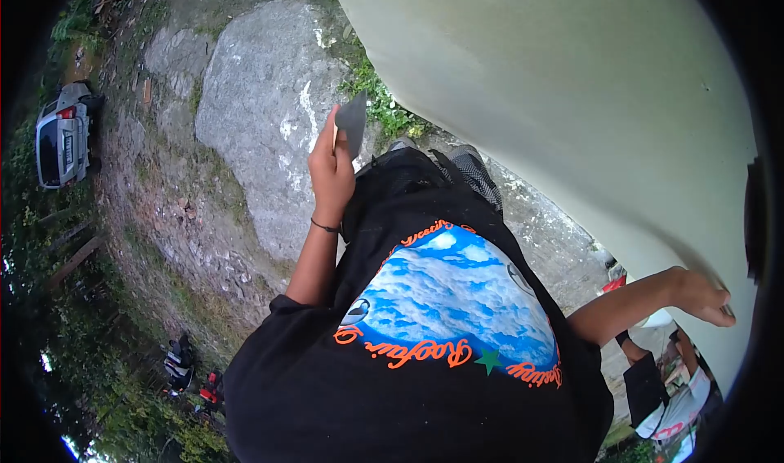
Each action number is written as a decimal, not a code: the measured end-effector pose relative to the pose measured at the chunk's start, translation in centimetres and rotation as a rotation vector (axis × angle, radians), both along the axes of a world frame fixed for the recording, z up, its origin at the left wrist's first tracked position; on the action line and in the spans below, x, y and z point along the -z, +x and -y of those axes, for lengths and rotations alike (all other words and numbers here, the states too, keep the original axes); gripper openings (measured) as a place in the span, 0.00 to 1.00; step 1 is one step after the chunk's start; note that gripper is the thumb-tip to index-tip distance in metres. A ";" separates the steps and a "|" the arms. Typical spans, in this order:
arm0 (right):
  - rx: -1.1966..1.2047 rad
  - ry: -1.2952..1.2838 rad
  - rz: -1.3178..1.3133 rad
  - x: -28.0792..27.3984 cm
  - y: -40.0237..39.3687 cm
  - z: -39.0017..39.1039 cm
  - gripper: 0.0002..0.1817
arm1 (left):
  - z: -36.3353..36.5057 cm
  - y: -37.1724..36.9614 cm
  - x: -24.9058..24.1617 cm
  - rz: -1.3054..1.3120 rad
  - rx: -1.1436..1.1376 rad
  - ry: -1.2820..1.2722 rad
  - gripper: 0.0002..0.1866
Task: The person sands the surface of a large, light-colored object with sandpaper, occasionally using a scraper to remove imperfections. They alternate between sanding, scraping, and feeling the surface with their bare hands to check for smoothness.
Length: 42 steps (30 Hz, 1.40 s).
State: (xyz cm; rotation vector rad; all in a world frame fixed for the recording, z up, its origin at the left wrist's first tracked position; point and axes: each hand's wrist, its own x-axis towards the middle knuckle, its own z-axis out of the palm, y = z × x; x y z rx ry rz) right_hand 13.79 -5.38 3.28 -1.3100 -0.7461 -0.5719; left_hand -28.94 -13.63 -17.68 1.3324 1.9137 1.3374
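Note:
My left hand (331,175) is closed around a putty knife (352,122), whose flat grey metal blade points up beside the thumb. It is held in front of my body, over the concrete, apart from the wall. On the other side my right arm reaches out to the pale greenish wall (555,71). My right hand (702,296) is closed close to the wall surface, fingers bent. A small pale edge shows at its fingertips, but what it belongs to cannot be made out. A dark streak, perhaps a shadow, runs along the wall by that hand.
Rough concrete (261,95) with white splashes lies beside the wall, with green weeds (392,112) at its foot. Another person (678,398) in a white shirt is at the lower right, near a red object (614,283). A silver car (65,136) is parked far left.

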 end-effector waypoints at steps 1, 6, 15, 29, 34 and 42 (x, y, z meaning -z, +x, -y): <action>-0.068 -0.104 0.002 0.7 -3.5 0.5 0.30 | 0.5 -1.2 -0.6 -0.078 -0.048 -0.029 0.22; -1.343 -0.850 0.304 8.5 -19.6 3.0 0.13 | 0.8 -2.7 -3.3 -0.539 0.224 -0.520 0.18; -1.520 -1.625 0.681 21.6 -24.0 5.9 0.15 | 0.5 -0.1 0.7 -0.576 0.628 -0.643 0.12; -1.940 -1.437 0.247 17.1 -21.8 4.7 0.09 | 1.3 -0.7 -4.0 -0.317 0.596 -0.554 0.12; -1.955 -1.693 0.044 19.2 -20.8 3.3 0.10 | 0.6 -0.3 -0.6 -0.245 0.628 -0.576 0.12; -1.631 -1.743 0.370 19.6 -22.7 1.9 0.10 | 3.0 -5.4 -0.6 0.181 0.436 -0.747 0.13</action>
